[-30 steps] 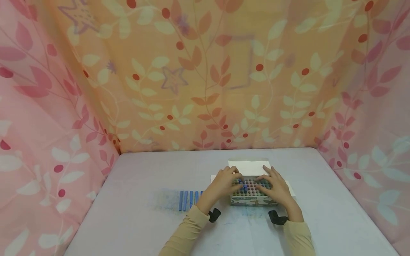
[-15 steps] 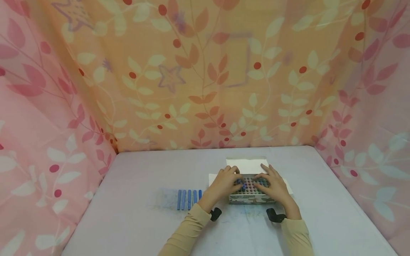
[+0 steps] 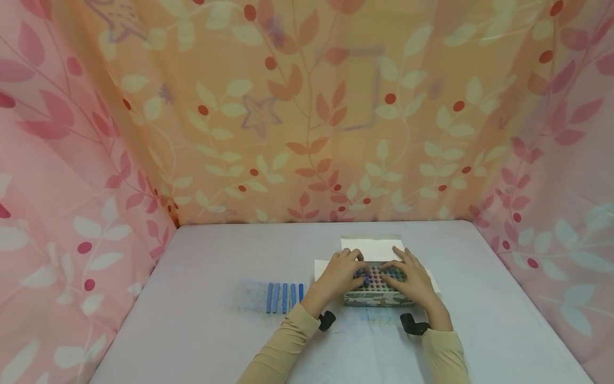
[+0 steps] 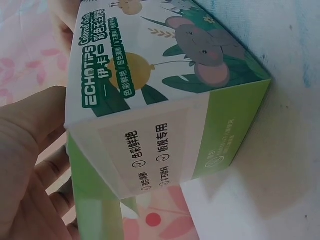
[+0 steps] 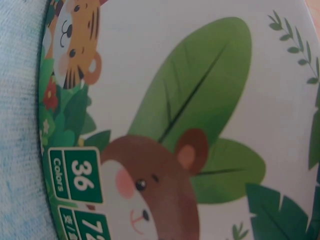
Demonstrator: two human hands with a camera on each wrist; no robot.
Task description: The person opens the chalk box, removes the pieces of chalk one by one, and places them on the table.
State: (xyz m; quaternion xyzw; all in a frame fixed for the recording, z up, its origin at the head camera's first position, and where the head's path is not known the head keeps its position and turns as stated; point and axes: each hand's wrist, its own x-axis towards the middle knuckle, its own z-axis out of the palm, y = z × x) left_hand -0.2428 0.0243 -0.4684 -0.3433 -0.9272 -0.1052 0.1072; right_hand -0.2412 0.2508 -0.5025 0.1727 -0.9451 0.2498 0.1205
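An open cardboard chalk box (image 3: 379, 300) stands on the table in the head view, its holes filled with rows of coloured chalk ends. My left hand (image 3: 338, 273) reaches over its left side, thumb and fingers curled about a blue chalk stick; the exact contact is partly hidden. Another blue chalk stick (image 3: 366, 280) stands up beside my left thumb. My right hand (image 3: 413, 277) rests over the box's right part with its fingers spread. In the left wrist view, the printed box side (image 4: 165, 145) blocks the fingertips; the right wrist view shows only the printed box front (image 5: 200, 100).
Several blue chalk sticks (image 3: 285, 298) lie in a row left of the box, on a bluish smudge. The white box lid (image 3: 371, 249) is folded back behind it. Black wrist straps (image 3: 413, 324) are on both arms. Patterned curtains (image 3: 307, 106) enclose the table.
The head view shifts slightly. My left fingers move a little over the blue chalk in the box; my right hand and the box stay almost in place.
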